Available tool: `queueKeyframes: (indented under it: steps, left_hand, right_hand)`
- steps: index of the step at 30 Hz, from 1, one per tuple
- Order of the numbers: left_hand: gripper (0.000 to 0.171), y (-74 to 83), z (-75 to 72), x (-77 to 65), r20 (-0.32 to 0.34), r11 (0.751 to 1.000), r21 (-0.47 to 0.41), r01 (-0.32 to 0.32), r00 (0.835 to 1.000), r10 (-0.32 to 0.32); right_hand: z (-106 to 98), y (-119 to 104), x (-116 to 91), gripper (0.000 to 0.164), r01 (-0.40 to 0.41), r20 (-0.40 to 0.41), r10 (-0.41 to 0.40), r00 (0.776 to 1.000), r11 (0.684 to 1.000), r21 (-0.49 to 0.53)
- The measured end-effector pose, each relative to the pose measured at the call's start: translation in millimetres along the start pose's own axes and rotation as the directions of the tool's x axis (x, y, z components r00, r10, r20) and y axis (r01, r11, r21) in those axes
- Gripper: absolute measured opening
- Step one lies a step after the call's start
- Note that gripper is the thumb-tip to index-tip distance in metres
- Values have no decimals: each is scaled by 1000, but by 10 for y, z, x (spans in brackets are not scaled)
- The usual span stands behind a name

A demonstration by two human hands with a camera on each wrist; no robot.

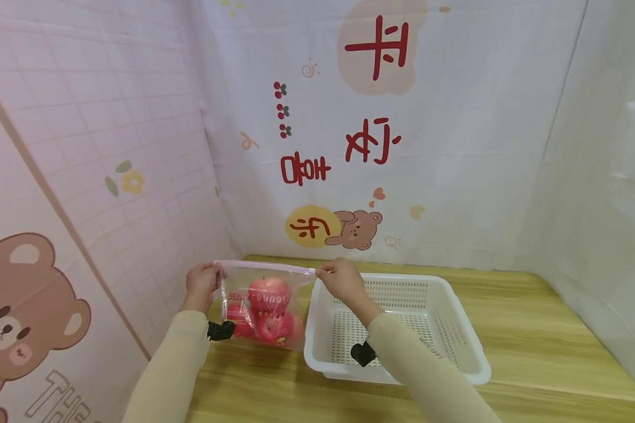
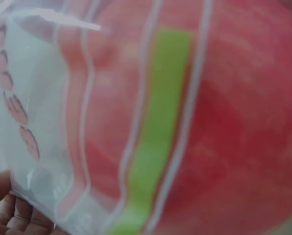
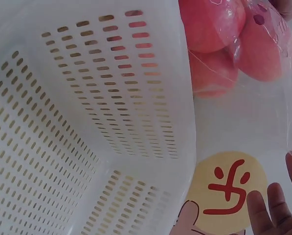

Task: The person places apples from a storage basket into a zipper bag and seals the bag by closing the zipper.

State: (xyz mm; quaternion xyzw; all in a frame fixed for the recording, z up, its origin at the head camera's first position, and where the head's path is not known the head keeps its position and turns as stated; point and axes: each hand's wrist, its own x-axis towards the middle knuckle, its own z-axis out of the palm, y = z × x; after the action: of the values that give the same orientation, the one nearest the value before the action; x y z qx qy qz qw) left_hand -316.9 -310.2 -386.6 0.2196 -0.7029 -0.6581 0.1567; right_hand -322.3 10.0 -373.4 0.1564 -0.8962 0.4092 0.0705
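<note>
A clear zip bag (image 1: 304, 288) with a pink top strip hangs between my two hands, its printed front facing me. Inside it red apples (image 1: 270, 295) are bunched together toward the bottom. My left hand (image 1: 201, 286) pinches the upper left corner; in the left wrist view its thumb and curled fingers (image 2: 23, 215) show at the bag's edge. At the other end of the strip, my right hand (image 1: 344, 283) pinches the corner, right by a small white slider (image 1: 312, 271). The right wrist view shows its other fingers (image 3: 265, 208) extended away from the bag.
A white perforated plastic basket (image 1: 476, 329) stands right of the bag on the wood-grain table (image 1: 529, 329), below my right forearm. Black wrist mounts (image 1: 221, 330) sit on both sleeves. Printed cloth walls (image 1: 455, 147) enclose the table at the back and sides.
</note>
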Motion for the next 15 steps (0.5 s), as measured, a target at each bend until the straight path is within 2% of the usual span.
queueKeyframes:
  steps: [7,10,15]
  left_hand:
    - [30,12,-5,55,17,999,-12,-38,999,38]
    - [37,34,-31,49,75,999,2,-47,996,46]
    - [41,33,-124,29,188,998,-7,-66,980,66]
  right_hand:
    - [12,-73,15,21,-25,-67,26,997,1000,18]
    - [3,-88,25,21,-24,-70,26,997,999,27]
    - [0,-70,26,20,-7,-81,11,997,999,42]
